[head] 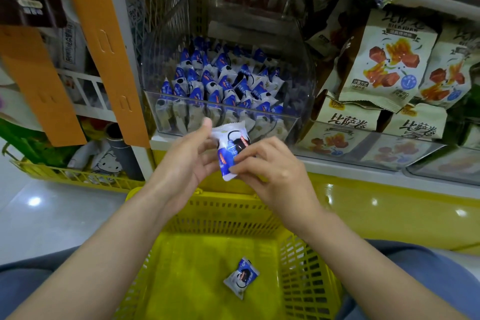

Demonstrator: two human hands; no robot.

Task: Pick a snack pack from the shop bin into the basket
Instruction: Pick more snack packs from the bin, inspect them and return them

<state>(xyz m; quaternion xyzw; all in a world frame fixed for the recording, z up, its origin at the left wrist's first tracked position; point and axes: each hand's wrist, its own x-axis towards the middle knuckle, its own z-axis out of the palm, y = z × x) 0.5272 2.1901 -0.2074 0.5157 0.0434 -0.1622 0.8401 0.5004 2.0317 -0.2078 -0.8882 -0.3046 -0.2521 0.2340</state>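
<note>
Head view: I see my left hand [191, 153] and right hand [270, 166] both pinching a small blue-and-white crinkly foil snack pack [230, 149] above the yellow slotted plastic basket [306, 262], below the clear plastic shop bin [166, 101] | pack looks light, soft, slippery, probably crushable | best gripped at its sealed end seams

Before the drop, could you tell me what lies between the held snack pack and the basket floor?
Head view: only open air between the snack pack and basket; one pack lies there.
</note>
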